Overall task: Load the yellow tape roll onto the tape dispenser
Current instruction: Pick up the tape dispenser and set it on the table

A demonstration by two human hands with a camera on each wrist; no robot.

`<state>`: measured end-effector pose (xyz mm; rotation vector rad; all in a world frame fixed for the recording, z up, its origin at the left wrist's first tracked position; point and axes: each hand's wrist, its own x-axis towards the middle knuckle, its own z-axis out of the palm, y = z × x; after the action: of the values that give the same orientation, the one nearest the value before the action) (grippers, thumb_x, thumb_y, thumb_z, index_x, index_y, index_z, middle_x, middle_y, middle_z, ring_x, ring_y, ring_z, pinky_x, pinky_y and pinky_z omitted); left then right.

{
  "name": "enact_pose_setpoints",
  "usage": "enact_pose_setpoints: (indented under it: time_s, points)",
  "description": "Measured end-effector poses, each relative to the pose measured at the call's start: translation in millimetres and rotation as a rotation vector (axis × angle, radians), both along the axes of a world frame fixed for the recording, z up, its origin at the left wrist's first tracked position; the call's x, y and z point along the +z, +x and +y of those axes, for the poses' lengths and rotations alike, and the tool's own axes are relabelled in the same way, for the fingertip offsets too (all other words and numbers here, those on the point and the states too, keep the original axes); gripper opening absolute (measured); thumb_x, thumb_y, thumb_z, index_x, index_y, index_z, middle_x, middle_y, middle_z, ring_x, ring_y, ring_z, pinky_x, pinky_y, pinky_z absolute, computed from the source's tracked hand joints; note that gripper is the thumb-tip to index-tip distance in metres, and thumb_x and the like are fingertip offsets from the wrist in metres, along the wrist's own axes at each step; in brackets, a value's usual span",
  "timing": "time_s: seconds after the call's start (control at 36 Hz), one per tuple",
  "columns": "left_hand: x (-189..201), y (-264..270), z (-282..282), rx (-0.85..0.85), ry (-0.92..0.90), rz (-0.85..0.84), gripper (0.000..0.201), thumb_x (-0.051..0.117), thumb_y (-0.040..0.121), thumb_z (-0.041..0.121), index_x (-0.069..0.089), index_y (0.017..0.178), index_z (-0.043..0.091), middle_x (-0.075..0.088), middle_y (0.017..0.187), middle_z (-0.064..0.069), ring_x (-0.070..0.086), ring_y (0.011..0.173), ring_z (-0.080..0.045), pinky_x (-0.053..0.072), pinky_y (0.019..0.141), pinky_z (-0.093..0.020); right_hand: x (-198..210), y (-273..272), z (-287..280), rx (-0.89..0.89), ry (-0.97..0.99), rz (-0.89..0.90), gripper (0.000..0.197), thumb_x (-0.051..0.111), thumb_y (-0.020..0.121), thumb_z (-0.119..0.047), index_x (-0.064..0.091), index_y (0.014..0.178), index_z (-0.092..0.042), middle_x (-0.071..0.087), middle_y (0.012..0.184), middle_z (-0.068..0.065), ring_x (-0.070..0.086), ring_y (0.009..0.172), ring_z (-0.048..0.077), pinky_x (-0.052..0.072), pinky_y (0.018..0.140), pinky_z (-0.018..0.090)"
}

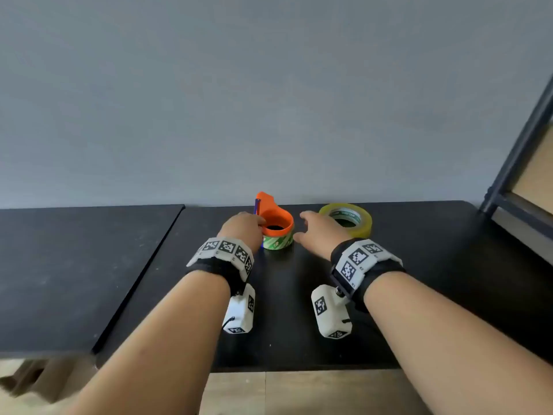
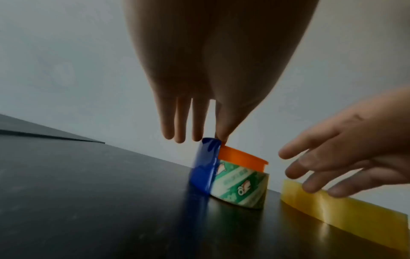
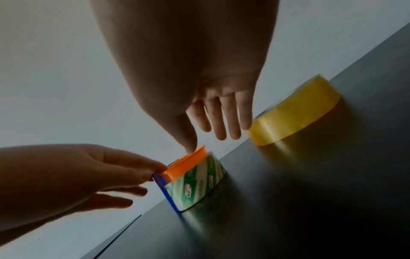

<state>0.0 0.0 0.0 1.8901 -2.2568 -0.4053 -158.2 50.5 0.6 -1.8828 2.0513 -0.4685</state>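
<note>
Head view: the dispenser [image 1: 276, 224], orange with a blue blade piece, stands on the black tabletop [image 1: 419, 280] with a green-striped core round its base. The left hand [image 1: 244, 229] is on the dispenser's left side, fingertips at the orange rim. The right hand [image 1: 321, 232] hovers just right of the dispenser, fingers spread and straight. The yellow roll [image 1: 348, 220] lies flat on the tabletop right of the dispenser, partly hidden behind the right hand.

Left wrist view: the left hand's fingers [image 2: 199, 122] hang straight; the thumb and index finger meet at the top of the dispenser [image 2: 235, 173], where blue meets orange. The right hand [image 2: 346, 157] reaches in with fingers apart above the roll [image 2: 343, 206], right of the dispenser.

Right wrist view: the right hand's fingers [image 3: 224, 119] are apart, holding nothing, the thumb tip near the orange rim of the dispenser [image 3: 190, 178]. The left hand [image 3: 77, 178] pinches the dispenser's near edge. The roll [image 3: 292, 112] lies apart from the dispenser, beyond the fingertips.
</note>
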Motion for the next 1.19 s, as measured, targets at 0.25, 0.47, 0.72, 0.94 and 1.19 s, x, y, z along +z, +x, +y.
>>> enact_pose_setpoints:
  time_s: [0.25,0.47,0.72,0.94,1.19]
  points:
    - [-1.5,5.1,7.9,0.026,-0.124,0.077,0.032,0.044,0.098,0.019,0.068,0.119,0.015,0.067,0.120,-0.008,0.063,0.107,-0.025,0.050,0.088,-0.035,-10.0,16.0,-14.6,-0.008,0.133,0.088,0.031,0.045,0.095,-0.028,0.064,0.110,-0.009,0.069,0.112,0.011,0.065,0.099,0.029,0.052,0.084,0.037]
    - [-1.5,8.7,21.1,0.155,-0.097,0.291,0.023,0.057,0.083,0.012,0.077,0.094,0.013,0.075,0.093,-0.007,0.068,0.089,-0.024,0.055,0.077,-0.031,-15.7,19.7,-7.0,-0.002,0.096,-0.114,0.028,0.039,0.098,-0.021,0.061,0.109,-0.007,0.064,0.106,0.012,0.063,0.100,0.029,0.045,0.081,0.035]
    - [-11.3,13.3,46.6,0.142,-0.005,0.453,0.018,0.066,0.081,0.022,0.077,0.087,0.011,0.074,0.088,-0.012,0.067,0.084,-0.028,0.048,0.071,-0.029,-10.7,10.3,19.5,-0.039,-0.117,-0.562,0.038,0.054,0.095,-0.029,0.046,0.131,-0.019,0.061,0.117,0.006,0.059,0.108,0.021,0.047,0.094,0.036]
    - [-18.2,8.9,72.7,0.029,0.020,0.358,0.025,0.054,0.089,0.016,0.075,0.102,0.015,0.073,0.104,-0.005,0.066,0.097,-0.024,0.047,0.077,-0.027,-3.3,20.4,35.8,-0.028,-0.141,-0.622,0.052,0.071,0.083,-0.015,0.049,0.130,-0.018,0.068,0.114,0.009,0.067,0.102,0.021,0.054,0.092,0.039]
    - [-4.1,13.3,72.1,0.121,0.083,0.749,0.026,0.060,0.089,0.020,0.066,0.064,0.016,0.066,0.072,-0.010,0.061,0.073,-0.023,0.055,0.086,-0.041,-3.9,18.1,47.1,-0.058,-0.122,-0.641,0.065,0.081,0.073,-0.012,0.051,0.131,-0.004,0.066,0.123,0.012,0.065,0.109,0.024,0.052,0.096,0.043]
